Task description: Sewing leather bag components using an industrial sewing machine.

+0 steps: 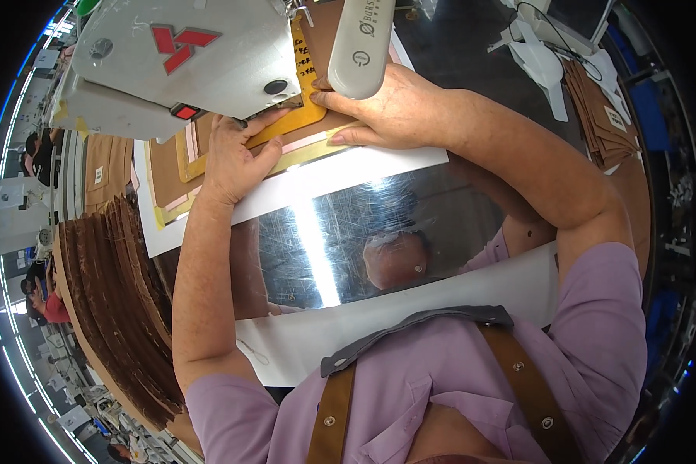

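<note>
My left hand [238, 158] lies with its fingers stretched over a yellow template [311, 108], close under the head of a sewing machine [170, 54]. On the template's right side rests my right hand [390, 112], thumb and fingers apart; the pale rounded device [362, 46] above hides part of it. Beneath the template is a brown sheet [161, 164] with pale pink strips and yellow edging along its border. A larger white sheet [348, 176] spreads under these layers. The machine head covers the template's far left part and the needle area.
Before me is a scratched, shiny metal plate [348, 240]. Stacked brown pieces [112, 294] stand at the left, with flat brown pieces [108, 166] beyond them. At the far right are more brown pieces [603, 116] and white cut parts [540, 62]. Other people sit in the left background.
</note>
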`<state>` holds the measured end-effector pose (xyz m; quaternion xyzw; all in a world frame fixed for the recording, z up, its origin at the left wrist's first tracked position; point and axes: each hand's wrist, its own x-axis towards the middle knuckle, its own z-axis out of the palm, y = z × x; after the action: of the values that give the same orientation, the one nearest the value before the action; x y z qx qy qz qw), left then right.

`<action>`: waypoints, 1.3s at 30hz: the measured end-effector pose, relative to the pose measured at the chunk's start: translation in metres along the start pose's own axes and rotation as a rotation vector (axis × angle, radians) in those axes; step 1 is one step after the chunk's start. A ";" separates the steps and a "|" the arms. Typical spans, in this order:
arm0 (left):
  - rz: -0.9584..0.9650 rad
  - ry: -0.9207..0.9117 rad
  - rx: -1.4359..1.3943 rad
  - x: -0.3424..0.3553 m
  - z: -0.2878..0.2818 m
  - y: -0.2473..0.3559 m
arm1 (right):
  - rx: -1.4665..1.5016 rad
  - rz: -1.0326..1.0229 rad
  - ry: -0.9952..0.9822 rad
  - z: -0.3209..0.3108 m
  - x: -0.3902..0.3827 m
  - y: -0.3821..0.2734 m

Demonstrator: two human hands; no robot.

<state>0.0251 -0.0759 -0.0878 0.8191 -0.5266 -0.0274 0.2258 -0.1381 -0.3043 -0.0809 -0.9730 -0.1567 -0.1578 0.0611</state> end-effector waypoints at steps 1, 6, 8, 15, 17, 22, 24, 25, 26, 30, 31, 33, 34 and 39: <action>0.032 0.016 -0.008 0.001 0.001 -0.011 | 0.012 0.025 -0.055 -0.003 0.002 -0.001; 0.128 0.139 -0.083 -0.003 -0.002 -0.003 | 0.029 0.036 0.000 0.002 0.000 -0.005; 0.027 0.241 -0.150 -0.016 -0.007 0.002 | 0.052 0.035 0.032 0.004 0.001 -0.007; 0.030 -0.265 -1.449 -0.074 -0.041 0.161 | 0.163 0.145 0.104 0.003 -0.029 0.025; 0.503 -0.318 -1.735 -0.079 -0.040 0.197 | 0.123 0.274 0.116 -0.001 -0.011 0.018; 0.700 -0.686 -2.242 -0.084 -0.037 0.261 | -0.060 0.363 0.119 0.014 -0.017 0.037; 0.608 -0.934 -2.472 -0.096 -0.045 0.277 | -0.104 0.346 0.149 0.013 -0.021 0.041; 0.608 -0.932 -2.462 -0.106 -0.040 0.285 | -0.146 0.336 0.170 0.013 -0.023 0.043; 0.626 -0.976 -2.477 -0.113 -0.037 0.291 | -0.147 0.331 0.175 0.010 -0.024 0.042; 0.617 -1.188 -2.416 -0.114 -0.045 0.287 | -0.203 0.546 0.082 0.002 -0.029 0.041; 0.623 -1.198 -2.415 -0.126 -0.039 0.296 | -0.233 0.594 0.049 0.000 -0.031 0.042; 0.742 -0.313 -2.441 -0.156 -0.028 0.315 | -0.267 0.621 0.048 -0.003 -0.038 0.046; 0.753 -0.320 -2.445 -0.161 -0.025 0.318 | -0.293 0.640 0.051 -0.006 -0.042 0.048; 0.420 -1.137 -2.594 -0.165 -0.063 0.304 | -0.279 0.680 0.090 -0.013 -0.054 0.059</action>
<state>-0.2885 -0.0144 0.0583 -0.1762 -0.2565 -0.7656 0.5630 -0.1714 -0.3778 -0.0901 -0.9606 0.2014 -0.1910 -0.0162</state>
